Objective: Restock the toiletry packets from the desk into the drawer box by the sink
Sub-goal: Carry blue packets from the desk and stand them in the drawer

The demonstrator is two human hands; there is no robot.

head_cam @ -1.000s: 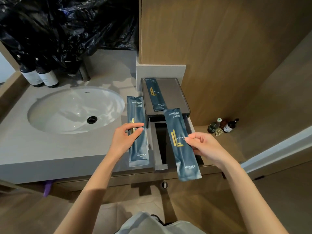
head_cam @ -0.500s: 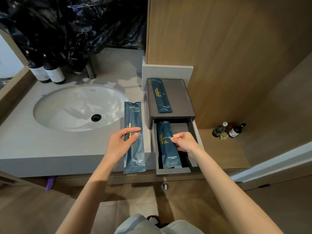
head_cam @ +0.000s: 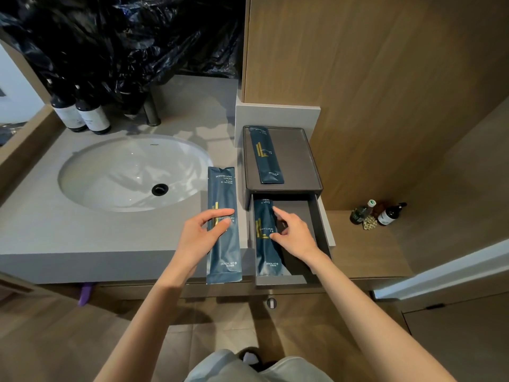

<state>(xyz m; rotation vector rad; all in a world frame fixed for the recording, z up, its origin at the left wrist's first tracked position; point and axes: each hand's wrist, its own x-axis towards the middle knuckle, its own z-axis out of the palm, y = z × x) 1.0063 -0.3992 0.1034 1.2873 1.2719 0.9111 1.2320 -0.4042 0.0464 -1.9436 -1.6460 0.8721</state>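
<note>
The drawer box (head_cam: 296, 161) is sitting with its drawer (head_cam: 321, 224) pulled out toward the person. One blue dental-kit packet (head_cam: 266, 255) is lying lengthwise inside the drawer, along its left side. The right hand (head_cam: 296, 235) is hovering over it with fingers loosely spread, the thumb tip touching the packet's front and the index finger pointing toward the box. Just left of the drawer box, the left hand (head_cam: 197, 238) is pinching a second packet (head_cam: 223, 252) at mid-length, its near end hanging past the countertop (head_cam: 82, 232) edge. A third packet (head_cam: 265, 155) is lying on the box's lid. The sink (head_cam: 124, 172) is lying farther left of the box, and small bottles (head_cam: 388, 215) are standing to its right.
</note>
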